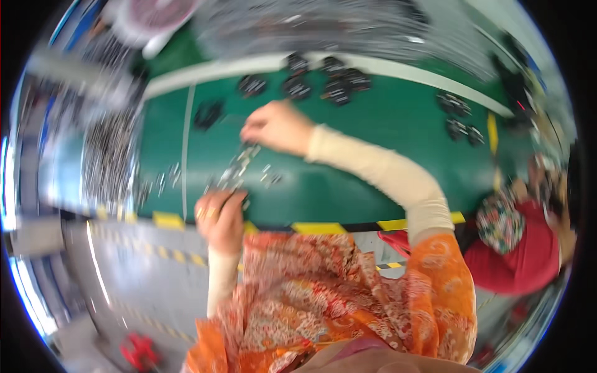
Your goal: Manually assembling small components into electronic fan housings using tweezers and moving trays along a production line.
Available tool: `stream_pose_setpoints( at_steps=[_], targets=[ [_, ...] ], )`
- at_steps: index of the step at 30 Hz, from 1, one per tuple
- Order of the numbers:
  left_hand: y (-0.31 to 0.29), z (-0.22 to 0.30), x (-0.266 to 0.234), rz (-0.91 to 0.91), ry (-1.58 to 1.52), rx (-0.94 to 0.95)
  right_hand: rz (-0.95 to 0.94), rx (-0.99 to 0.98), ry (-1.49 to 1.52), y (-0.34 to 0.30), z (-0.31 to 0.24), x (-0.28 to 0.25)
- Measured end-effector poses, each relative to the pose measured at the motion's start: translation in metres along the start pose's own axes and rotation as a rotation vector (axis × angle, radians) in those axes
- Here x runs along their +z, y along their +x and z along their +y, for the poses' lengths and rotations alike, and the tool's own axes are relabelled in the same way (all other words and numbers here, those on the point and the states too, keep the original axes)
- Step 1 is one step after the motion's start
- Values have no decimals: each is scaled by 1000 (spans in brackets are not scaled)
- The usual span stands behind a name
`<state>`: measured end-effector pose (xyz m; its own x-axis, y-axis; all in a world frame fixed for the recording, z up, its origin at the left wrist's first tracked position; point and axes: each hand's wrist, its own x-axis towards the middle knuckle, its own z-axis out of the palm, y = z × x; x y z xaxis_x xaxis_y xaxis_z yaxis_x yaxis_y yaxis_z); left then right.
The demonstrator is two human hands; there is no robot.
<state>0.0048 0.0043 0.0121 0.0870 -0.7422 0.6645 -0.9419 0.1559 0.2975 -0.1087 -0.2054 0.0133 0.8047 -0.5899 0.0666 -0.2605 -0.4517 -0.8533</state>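
Observation:
My left hand (221, 214) is at the front edge of the green table (373, 168), its fingers curled beside a scatter of small silver parts (239, 165). Blur hides what those fingers hold, if anything. Farther out, my right hand (277, 127) reaches across from the right with thumb and fingers pinched together, above the same small parts. I cannot make out anything in that pinch. A black round piece (208, 114) lies to the left of it, and more small silver parts (270, 176) lie below it.
Several black round pieces (297, 87) lie along the far side, with a few more (457, 128) at the right. Many blurred clear packs (112, 155) sit at the left, and grey plastic-like bags (311, 28) at the back. A person in red (522, 255) is at the right.

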Motion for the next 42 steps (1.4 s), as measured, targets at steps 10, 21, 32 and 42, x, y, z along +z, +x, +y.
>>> stream_pose_setpoints(
  at_steps=[10, 21, 32, 42],
  targets=[
    [-12, -7, -13, -171, 25, -74, -232, -410, -112, -59, -4, -14],
    [11, -20, 0, -108, 118, -162, -176, -140, 18, -42, -20, -7],
    [7, -35, -14, -139, 143, -130, -16, -509, -366, -4, -22, 31],
    [15, -11, 0, -140, 148, -176, 97, -372, -495, -7, -12, 13]
  ],
)
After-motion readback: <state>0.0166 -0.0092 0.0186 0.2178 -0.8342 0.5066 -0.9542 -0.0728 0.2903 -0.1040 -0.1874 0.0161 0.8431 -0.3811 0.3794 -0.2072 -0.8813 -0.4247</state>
